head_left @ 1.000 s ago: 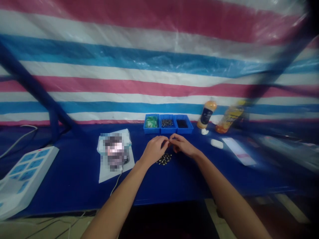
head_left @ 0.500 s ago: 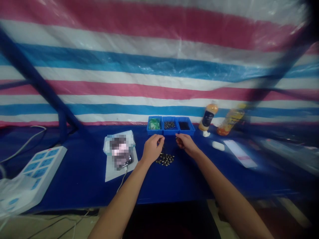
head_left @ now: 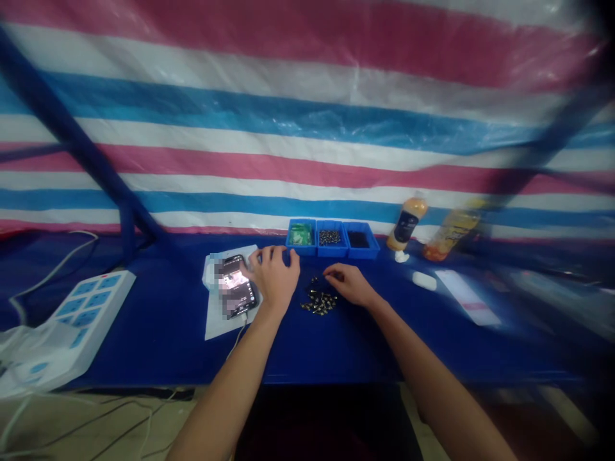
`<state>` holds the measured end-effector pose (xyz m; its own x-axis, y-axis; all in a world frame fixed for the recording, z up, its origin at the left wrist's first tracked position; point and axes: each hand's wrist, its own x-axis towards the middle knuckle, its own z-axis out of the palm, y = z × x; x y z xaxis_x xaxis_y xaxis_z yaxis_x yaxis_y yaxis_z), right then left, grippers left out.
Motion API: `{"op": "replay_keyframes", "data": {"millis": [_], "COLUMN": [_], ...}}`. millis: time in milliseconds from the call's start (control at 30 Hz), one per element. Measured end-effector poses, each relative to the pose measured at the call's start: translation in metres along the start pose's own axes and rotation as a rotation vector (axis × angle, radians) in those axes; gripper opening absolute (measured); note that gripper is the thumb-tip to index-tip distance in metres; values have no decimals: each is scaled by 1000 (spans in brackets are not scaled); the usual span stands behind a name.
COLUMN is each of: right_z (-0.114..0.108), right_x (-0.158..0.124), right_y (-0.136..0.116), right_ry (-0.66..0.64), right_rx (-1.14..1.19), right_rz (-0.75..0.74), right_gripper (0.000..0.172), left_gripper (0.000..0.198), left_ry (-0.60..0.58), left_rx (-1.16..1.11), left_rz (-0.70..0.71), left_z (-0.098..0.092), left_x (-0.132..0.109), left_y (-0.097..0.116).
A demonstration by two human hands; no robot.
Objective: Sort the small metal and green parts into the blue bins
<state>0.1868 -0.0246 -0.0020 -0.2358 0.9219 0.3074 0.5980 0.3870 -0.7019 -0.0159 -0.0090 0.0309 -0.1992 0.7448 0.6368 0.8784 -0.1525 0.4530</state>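
Blue table [head_left: 336, 358] with a lit phone [head_left: 240, 282] and a heap of small metal parts [head_left: 319, 303]

Seen from the wearer's head, two bare forearms reach forward across the tabletop. The left hand [head_left: 275, 278] is open, its fingers spread and slightly bent, at the right edge of the phone. It grips nothing; whether a fingertip touches the screen cannot be told. The phone lies face up on white paper [head_left: 214, 328], partly covered by a pixelated patch, with a pale cable [head_left: 234, 346] running from its near end.

The right hand [head_left: 350, 283] is partly closed, its thumb and fingers drawn near each other just beyond and to the right of the heap. Whether it pinches a small piece cannot be told. The heap, dark with brassy glints, lies loose on the table between the two forearms.

Behind the hands, three blue bins stand in a row: the left bin [head_left: 302, 250] holds something green, the middle bin [head_left: 331, 251] small metallic pieces, the right bin [head_left: 364, 254] dark contents. Further right are two bottles [head_left: 407, 224], a crumpled white scrap [head_left: 401, 257], a small white case [head_left: 425, 280] and a pale flat slab [head_left: 468, 298]. At far left sits a white power strip [head_left: 108, 298] with blue sockets. Red, white and blue striped sheeting [head_left: 307, 128] fills the background.
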Motion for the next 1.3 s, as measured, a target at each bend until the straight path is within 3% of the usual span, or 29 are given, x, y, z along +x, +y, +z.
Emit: {"op": "replay_keyframes", "data": {"millis": [133,300,467,567,767,1000,1167,1300], "right_z": [5,5,3,3,5,10,15,15], "right_x": [5,1,0,1,4,7,8,6], "right_y": [-5,-5,-4,-3,-5,-15,-13,-7], "right_ry": [-149,-177,-196,-215,-224,-262,-255,-204], "right_rx": [-116,-186,-243,-260,-308,-443,-495,-446], "right_rz": [-163,-127,-84,-90,-77,-23,13,9], "right_gripper": [24,22,22,23,18,15,21,23], "left_gripper": [26,28,26,24,20,19,22,25], "left_ry": [53,4,32,36,39,-243,-469,-581], "left_rx": [30,-4,-20,-17,-120,-257,-225,-203], "left_rz": [-90,-29,-83,-127,110,391,443,478], "left_z": [2,4,2,4,1,9,15,16], "left_x": [14,29,18,19,30,3,-4,-5], "left_y": [-14,-22,-14,-20,-27,-1,-3,-5]}}
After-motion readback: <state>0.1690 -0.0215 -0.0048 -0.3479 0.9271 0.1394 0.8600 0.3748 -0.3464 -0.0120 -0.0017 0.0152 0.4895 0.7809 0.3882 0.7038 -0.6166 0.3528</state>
